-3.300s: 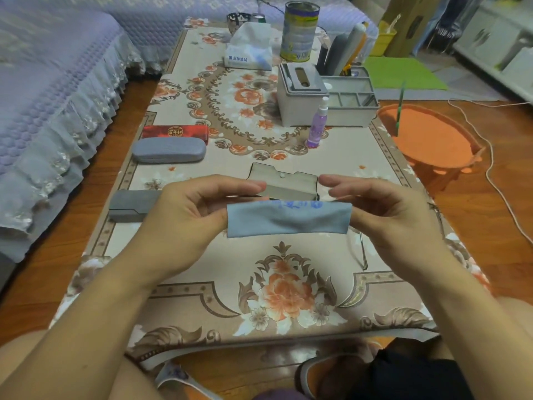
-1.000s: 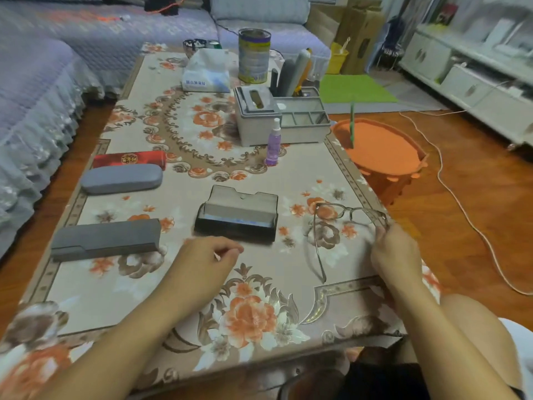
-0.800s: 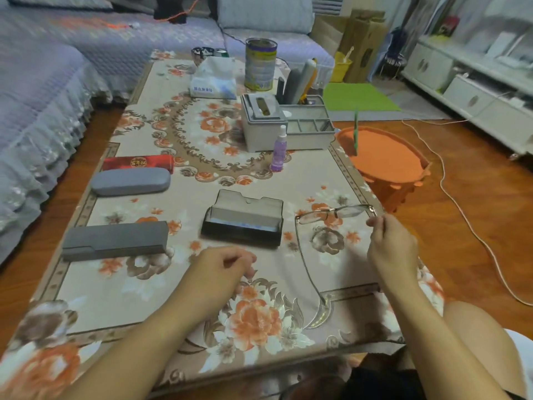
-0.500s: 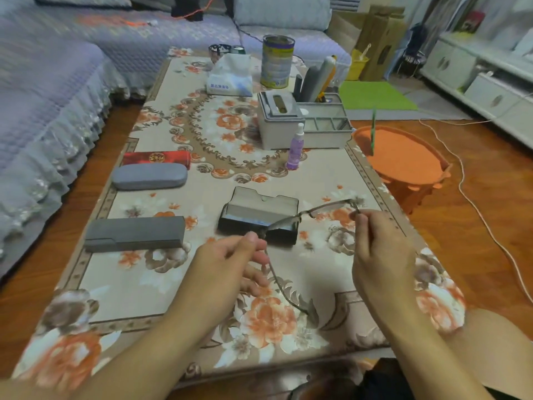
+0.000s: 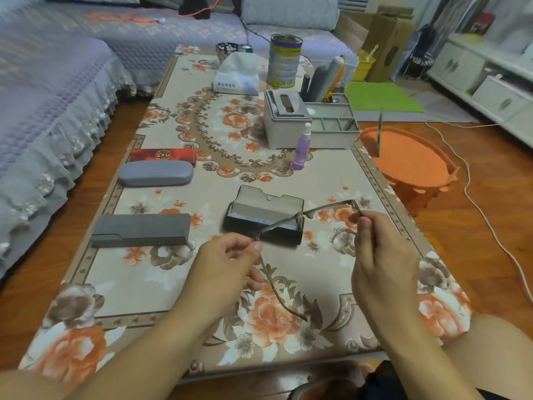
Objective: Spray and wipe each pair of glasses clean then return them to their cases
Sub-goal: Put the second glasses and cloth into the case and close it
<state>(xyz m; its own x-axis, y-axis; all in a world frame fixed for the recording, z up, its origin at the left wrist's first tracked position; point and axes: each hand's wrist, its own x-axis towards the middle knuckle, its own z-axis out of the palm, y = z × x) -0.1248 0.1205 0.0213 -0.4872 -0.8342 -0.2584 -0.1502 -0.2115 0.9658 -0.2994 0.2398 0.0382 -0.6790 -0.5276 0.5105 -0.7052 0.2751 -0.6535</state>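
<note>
Thin metal-framed glasses (image 5: 300,217) hang in the air over the table, held at both ends. My left hand (image 5: 227,264) pinches the frame's left hinge, with one temple arm trailing down towards me. My right hand (image 5: 380,255) pinches the right end of the frame. Just behind the glasses sits an open dark case (image 5: 265,217) with its lid up. A purple spray bottle (image 5: 302,147) stands further back in the middle. The blue cloth is not visible.
Shut cases lie at the left: a grey box case (image 5: 141,230), a rounded grey case (image 5: 155,173), a red case (image 5: 163,155). Behind stand a grey organiser (image 5: 308,122), a tissue pack (image 5: 238,75) and a tin (image 5: 284,60). An orange stool (image 5: 409,163) stands off the table's right edge.
The blue cloth left my hands. My right hand lifted the glasses from the table's right side and carried them left; my left hand rose and pinched the frame's left end.
</note>
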